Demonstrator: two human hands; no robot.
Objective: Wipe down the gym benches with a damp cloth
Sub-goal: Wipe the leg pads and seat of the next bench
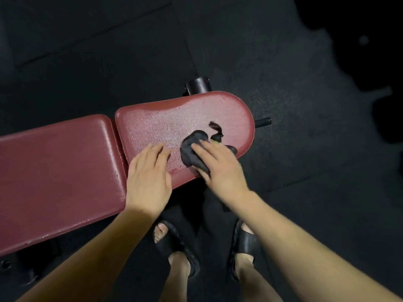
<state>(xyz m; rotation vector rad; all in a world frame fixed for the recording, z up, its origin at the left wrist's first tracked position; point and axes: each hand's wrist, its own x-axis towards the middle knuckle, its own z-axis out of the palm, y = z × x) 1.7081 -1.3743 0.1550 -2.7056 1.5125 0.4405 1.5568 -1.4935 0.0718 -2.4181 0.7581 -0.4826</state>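
A dark red padded gym bench lies across the view in two pads: a long back pad on the left and a rounded seat pad on the right, its surface glistening with wet beads. A dark grey cloth lies bunched on the seat pad near its front edge. My right hand presses flat on the cloth, fingers straight and pointing up-left. My left hand rests flat on the seat pad's front left corner, beside the cloth and not touching it.
Black rubber floor tiles surround the bench. A black round frame tube sticks up behind the seat pad, and a black peg juts from its right end. My feet in black sandals stand close to the bench's front edge.
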